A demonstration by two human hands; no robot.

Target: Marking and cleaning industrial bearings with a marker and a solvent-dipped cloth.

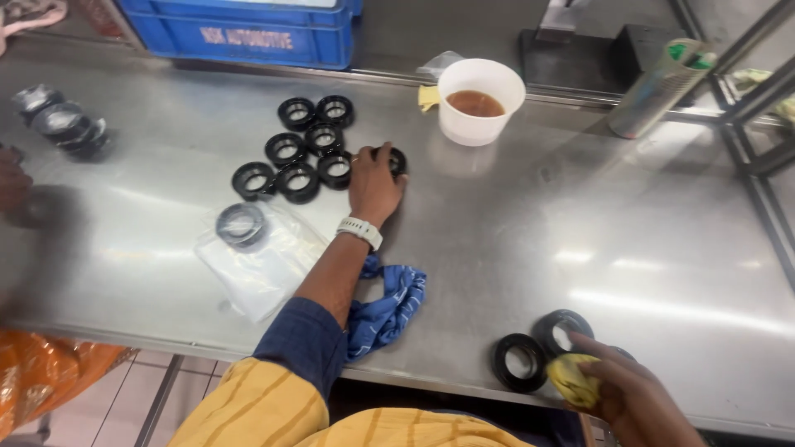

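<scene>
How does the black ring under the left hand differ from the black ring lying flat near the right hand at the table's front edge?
The ring under the left hand is largely covered by the left hand; the front ring lies uncovered. The first sits beside a cluster of rings; the second has one neighbour, near the right hand holding a yellow cloth. Both are black and round.

Steel table [530, 215], tiled floor [124, 397], glare

White wristband [360, 231], rolled navy sleeve [306, 339]

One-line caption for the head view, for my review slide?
At a steel table, the left hand rests on a black ring beside a cluster of rings; the right hand holds a yellow cloth.
</scene>
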